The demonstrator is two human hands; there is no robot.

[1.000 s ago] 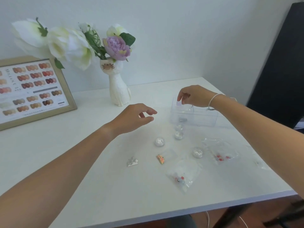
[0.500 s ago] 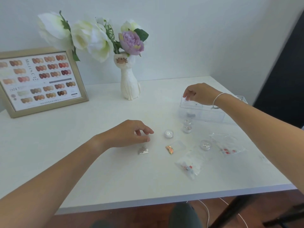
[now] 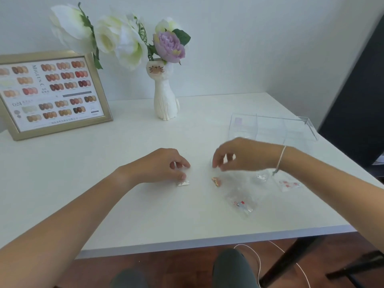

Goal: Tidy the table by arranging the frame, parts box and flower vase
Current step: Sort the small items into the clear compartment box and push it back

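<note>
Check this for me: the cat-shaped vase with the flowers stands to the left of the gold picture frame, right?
Not quite. The head view shows the cat-shaped vase with the flowers standing to the right of the gold picture frame, not the left.

Bare table (image 3: 128, 142) between frame (image 3: 52, 92) and vase (image 3: 165, 100); packets (image 3: 241, 202) clutter the right.

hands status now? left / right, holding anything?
Left hand: fingers curled down onto the small silver packet, touching it, not lifted.
Right hand: blurred, fingers loosely curled above the table; cannot tell if it holds anything.
</note>
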